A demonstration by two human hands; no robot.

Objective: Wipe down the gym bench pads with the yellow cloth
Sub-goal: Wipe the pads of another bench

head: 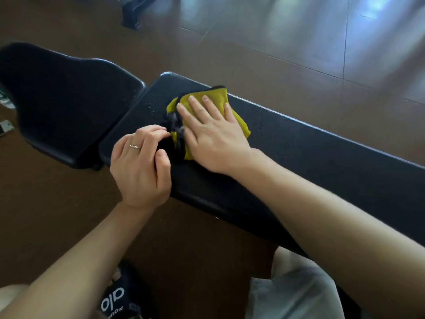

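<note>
Yellow cloth [213, 104] lies on the desk [299, 143], pressed flat by the right hand [211, 132]; the left hand [140, 162] pinches its near edge, likely straightening it mid-wipe; next, sweep along the pad.

The right hand [212, 132] presses a crumpled yellow cloth [239, 123] flat onto the long black padded bench pad [322, 157]; the left hand [140, 166] pinches the cloth's dark edge.

Yellow cloth [217, 97] with black trim edge; black bench pads [322, 143], faint pebbled texture; brown floor [241, 54], glossy grey tile patch; silver ring [135, 147] on left hand [140, 166]; black slipper [119, 298], white lettering.
</note>
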